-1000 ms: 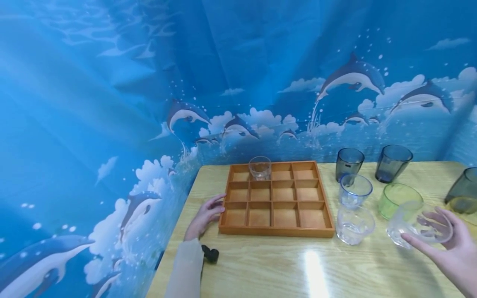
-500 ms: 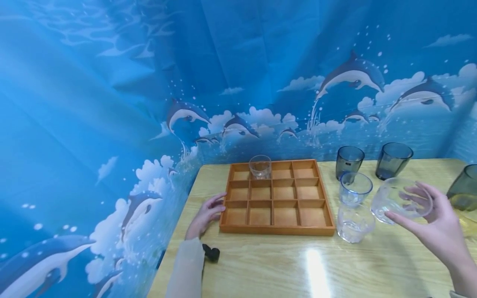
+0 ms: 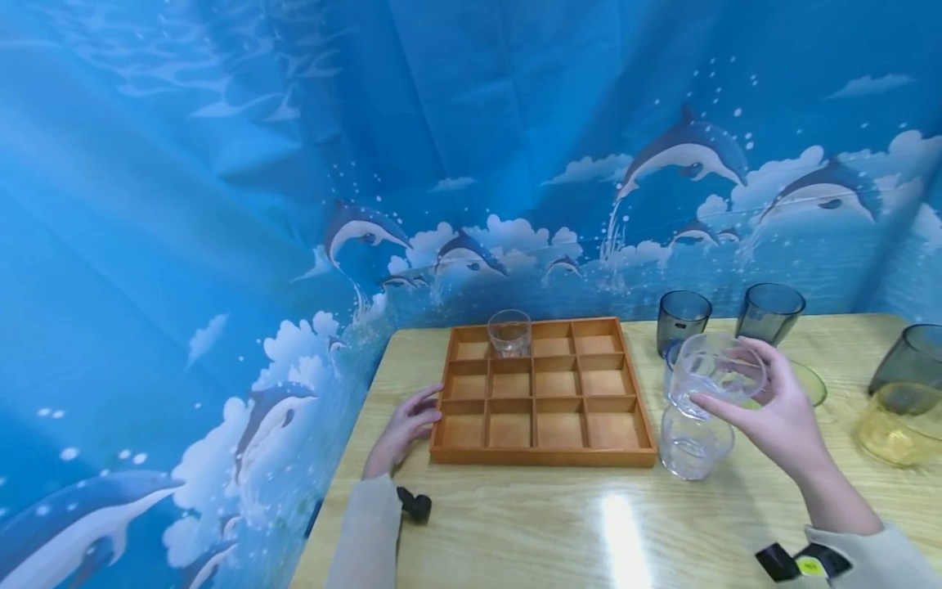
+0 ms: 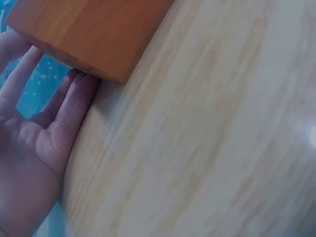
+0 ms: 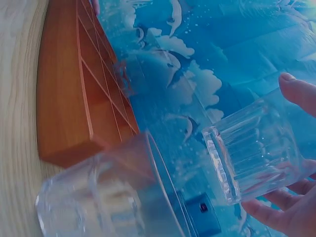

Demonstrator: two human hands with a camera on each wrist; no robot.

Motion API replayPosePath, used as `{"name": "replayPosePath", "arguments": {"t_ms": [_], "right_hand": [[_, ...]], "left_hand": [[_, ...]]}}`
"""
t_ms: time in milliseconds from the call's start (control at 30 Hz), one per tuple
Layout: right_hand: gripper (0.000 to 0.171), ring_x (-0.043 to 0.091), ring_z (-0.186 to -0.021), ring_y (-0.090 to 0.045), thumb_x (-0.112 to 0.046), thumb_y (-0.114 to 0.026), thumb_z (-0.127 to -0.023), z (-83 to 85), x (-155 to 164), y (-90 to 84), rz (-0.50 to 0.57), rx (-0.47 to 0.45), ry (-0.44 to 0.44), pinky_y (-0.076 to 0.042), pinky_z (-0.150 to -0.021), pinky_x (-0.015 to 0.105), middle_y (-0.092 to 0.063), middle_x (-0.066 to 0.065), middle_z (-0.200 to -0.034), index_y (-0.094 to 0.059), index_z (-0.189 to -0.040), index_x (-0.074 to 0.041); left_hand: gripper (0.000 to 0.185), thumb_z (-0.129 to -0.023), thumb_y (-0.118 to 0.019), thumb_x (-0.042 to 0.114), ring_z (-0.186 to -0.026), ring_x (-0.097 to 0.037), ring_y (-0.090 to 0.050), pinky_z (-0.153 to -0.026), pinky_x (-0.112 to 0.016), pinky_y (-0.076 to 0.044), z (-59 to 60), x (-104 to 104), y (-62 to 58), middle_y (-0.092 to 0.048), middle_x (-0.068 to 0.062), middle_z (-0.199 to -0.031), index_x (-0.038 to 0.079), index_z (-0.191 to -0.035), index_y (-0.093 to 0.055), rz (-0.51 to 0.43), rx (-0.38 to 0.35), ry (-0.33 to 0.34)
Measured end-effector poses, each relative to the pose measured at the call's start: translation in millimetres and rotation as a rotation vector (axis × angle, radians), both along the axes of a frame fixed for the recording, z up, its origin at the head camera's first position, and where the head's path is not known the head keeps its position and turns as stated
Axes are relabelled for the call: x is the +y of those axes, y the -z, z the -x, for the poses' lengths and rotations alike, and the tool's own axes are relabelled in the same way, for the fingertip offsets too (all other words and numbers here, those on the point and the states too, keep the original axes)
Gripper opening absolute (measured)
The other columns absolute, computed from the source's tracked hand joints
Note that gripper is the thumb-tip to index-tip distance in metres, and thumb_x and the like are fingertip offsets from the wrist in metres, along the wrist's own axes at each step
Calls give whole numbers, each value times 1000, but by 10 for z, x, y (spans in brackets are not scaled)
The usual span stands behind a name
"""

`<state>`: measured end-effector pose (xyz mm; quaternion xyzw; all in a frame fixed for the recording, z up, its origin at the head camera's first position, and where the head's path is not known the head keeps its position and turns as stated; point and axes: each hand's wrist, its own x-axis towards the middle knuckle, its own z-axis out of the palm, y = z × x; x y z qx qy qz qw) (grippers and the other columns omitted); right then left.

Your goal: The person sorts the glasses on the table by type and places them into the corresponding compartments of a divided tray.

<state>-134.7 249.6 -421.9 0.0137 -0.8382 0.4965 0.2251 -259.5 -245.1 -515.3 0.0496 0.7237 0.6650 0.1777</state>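
My right hand (image 3: 765, 409) grips a clear ribbed glass (image 3: 715, 375) in the air, just right of the wooden compartment tray (image 3: 545, 455); the same glass (image 5: 256, 153) shows in the right wrist view. Directly below it another clear glass (image 3: 693, 443) stands on the table. My left hand (image 3: 406, 425) rests with straight fingers against the tray's left front corner (image 4: 98, 44). One small clear glass (image 3: 509, 332) stands in a back-row compartment of the tray.
Two dark grey glasses (image 3: 683, 319) (image 3: 769, 312) stand at the back right. A blue-rimmed glass and a green one sit behind my right hand. A grey glass (image 3: 912, 358) and a yellow one (image 3: 899, 422) stand far right. A dolphin-print curtain (image 3: 221, 204) surrounds the table.
My right hand lifted the clear glass off the table and carried it left and up, over the other clear glass. The left hand stayed at the tray corner.
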Motion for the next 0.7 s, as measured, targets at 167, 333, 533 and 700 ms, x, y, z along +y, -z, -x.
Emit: {"name": "replayPosePath", "arguments": {"t_ms": [167, 333, 533, 700], "right_hand": [[88, 2, -106, -41, -15, -81, -72, 96, -152, -12, 7, -23, -12, -34, -76, 10, -46, 2, -124, -29, -143, -12], [85, 8, -109, -41, -19, -80, -73, 186, -305, -41, 35, -30, -38, -35, -78, 15, -46, 7, -126, -30, -142, -14], [85, 16, -110, -44, -21, -79, -75, 295, -476, -52, 52, -24, -66, -36, -77, 25, -46, 13, -128, -29, -143, -11], [86, 27, -115, -42, -25, -79, -75, 395, -630, -45, 117, -52, -92, -36, -84, 40, -44, 13, -129, -26, -143, -11]], "left_hand": [[53, -92, -58, 13, -115, -27, -47, -84, -40, -46, 17, -7, 15, -36, -18, -140, 12, -141, -40, 1, -3, 10], [52, -91, -59, 14, -116, -28, -47, -84, -41, -46, 88, -35, 158, -39, -15, -139, 17, -140, -43, 2, -9, -18], [50, -88, -62, 16, -112, -26, -50, -82, -40, -47, 109, -49, 259, -45, -13, -133, 21, -136, -48, -5, 31, -44], [52, -90, -60, 13, -116, -27, -47, -85, -42, -46, 79, -38, 182, -41, -16, -136, 17, -139, -44, -9, 22, -10]]}}
